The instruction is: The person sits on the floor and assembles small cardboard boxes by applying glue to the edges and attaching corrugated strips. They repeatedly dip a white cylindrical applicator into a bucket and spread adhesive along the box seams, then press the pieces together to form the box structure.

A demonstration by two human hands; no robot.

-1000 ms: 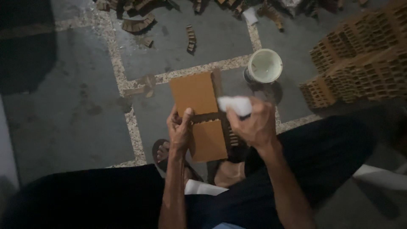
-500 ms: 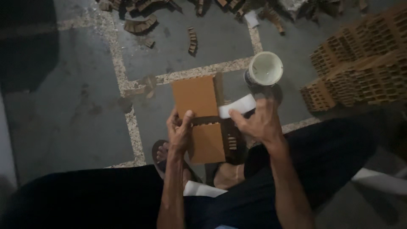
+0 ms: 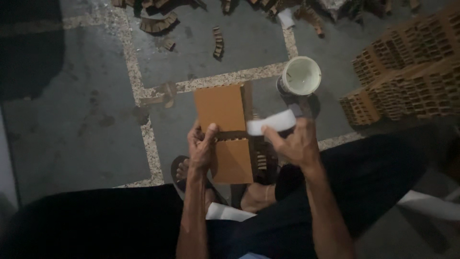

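Above the person's lap, the left hand [image 3: 201, 146] clamps the upright cardboard panel [image 3: 224, 132], long axis near-to-far; just right, the right hand [image 3: 294, 144] pinches what looks like a white cloth [image 3: 272, 122]; white bucket [image 3: 301, 76] farther off.

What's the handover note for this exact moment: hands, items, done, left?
Left hand: grips the left edge of the brown cardboard piece at its slotted middle, held above the floor.
Right hand: holds a white strip just right of the cardboard.
White bucket stands on the floor beyond the hands; stacked cardboard grids at right; scraps at top.
Done: cannot tell.
Left: the strip is not yet laid on the cardboard.
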